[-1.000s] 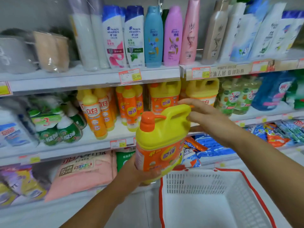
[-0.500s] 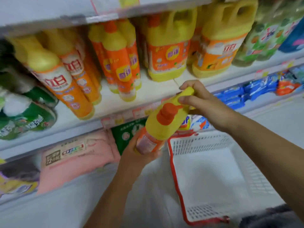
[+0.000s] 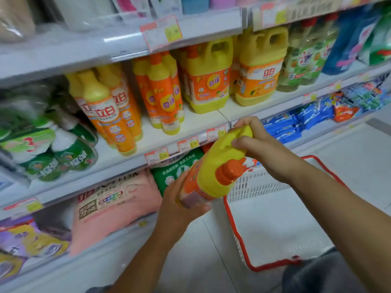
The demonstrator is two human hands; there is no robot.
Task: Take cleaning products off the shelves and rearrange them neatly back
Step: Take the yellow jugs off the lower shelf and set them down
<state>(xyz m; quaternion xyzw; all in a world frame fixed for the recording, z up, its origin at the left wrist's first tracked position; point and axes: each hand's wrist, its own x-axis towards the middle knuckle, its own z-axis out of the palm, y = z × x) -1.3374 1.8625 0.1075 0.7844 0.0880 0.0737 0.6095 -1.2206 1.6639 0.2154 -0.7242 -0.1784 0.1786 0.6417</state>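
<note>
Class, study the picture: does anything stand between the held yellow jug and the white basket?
The left hand and right hand hold the yellow jug tilted, close by the basket; nothing visible lies between them.

Jugs first: three yellow ones in sight. That's two standing on the middle shelf [image 3: 201, 121], the left jug [image 3: 208, 81] and the right jug [image 3: 259, 70], and a third jug [image 3: 213, 172] held in two hands, left hand [image 3: 179, 206] and right hand [image 3: 260, 149]. Slim orange bottles: three countable in the left cluster [image 3: 101, 111], three in the middle cluster [image 3: 165, 98] (any behind are hidden). Green spray bottles [image 3: 74, 153]: two, though blurred. One white basket [image 3: 258, 185]. Below, one pink pack [image 3: 114, 201], one green pack [image 3: 175, 168]. Price tags [image 3: 156, 155] nearby on that shelf edge: three.
</note>
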